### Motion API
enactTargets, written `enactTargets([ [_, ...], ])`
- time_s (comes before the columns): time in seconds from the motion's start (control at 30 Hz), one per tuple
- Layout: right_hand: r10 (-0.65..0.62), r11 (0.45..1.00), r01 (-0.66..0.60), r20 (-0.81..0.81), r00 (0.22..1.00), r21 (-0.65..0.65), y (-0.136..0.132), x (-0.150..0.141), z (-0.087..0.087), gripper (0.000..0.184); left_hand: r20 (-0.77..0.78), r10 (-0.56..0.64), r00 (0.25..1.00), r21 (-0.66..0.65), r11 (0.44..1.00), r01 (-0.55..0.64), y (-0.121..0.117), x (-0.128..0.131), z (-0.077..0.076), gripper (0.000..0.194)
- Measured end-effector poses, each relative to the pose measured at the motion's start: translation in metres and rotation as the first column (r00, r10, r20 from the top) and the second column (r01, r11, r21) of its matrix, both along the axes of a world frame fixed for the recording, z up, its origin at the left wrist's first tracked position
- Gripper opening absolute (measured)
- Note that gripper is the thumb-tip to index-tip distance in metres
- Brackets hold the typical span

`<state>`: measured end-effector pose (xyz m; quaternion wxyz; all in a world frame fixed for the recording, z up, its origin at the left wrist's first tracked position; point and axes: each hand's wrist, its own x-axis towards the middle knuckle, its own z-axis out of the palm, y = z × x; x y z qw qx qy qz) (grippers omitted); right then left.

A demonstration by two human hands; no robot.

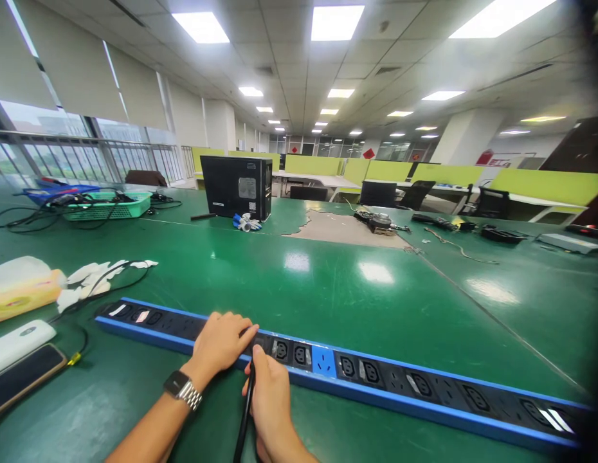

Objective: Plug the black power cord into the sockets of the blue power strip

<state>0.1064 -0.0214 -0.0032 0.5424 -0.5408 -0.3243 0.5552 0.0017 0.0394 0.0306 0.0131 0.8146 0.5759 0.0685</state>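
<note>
A long blue and black power strip (323,363) lies slantwise across the green table, with rows of black sockets and one blue socket. My left hand (222,341), with a watch (183,389) on its wrist, is closed over the strip's middle, fingers curled over the far edge. Right beside it, my right hand (272,392) grips a black power cord (245,411) close to its end. That end meets the strip's socket face near my left thumb; fingers hide the plug, so how deep it sits I cannot tell.
At left lie a phone (24,379), a white device (22,344), a tissue pack (22,289) and crumpled tissues (94,280). Farther back are a green basket (120,207) of cables, a black computer case (236,186), gloves (247,222) and a peeled table patch (347,231).
</note>
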Motion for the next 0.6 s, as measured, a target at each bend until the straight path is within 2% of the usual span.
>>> enactTargets([
  [0.17, -0.019, 0.987, 0.002, 0.102, 0.995, 0.164, -0.001, 0.0039, -0.0067, 0.057, 0.0, 0.009, 1.0, -0.017, 1.0, -0.009, 0.0023, -0.0013, -0.001, 0.046],
  [0.23, -0.015, 0.991, 0.008, 0.052, 0.999, 0.133, 0.0011, 0.0022, -0.0075, 0.056, -0.001, 0.01, 1.0, -0.013, 1.0, -0.01, 0.002, -0.0015, -0.0017, 0.046],
  [0.37, 0.001, 1.0, -0.003, -0.118, 0.993, -0.02, 0.0042, -0.0038, -0.0066, 0.054, 0.006, 0.013, 1.0, -0.001, 1.0, -0.013, 0.0007, -0.0009, -0.0021, 0.046],
  [0.43, 0.014, 0.999, -0.019, -0.135, 0.991, -0.037, 0.004, -0.0047, -0.0063, 0.054, 0.012, 0.015, 1.0, -0.001, 1.0, -0.015, 0.0009, -0.0007, -0.0021, 0.046],
  [0.6, 0.001, 0.989, -0.011, 0.068, 0.998, 0.146, 0.0003, 0.0023, -0.01, 0.055, 0.026, 0.029, 0.999, -0.019, 0.999, -0.029, 0.0042, -0.0012, -0.0024, 0.047],
])
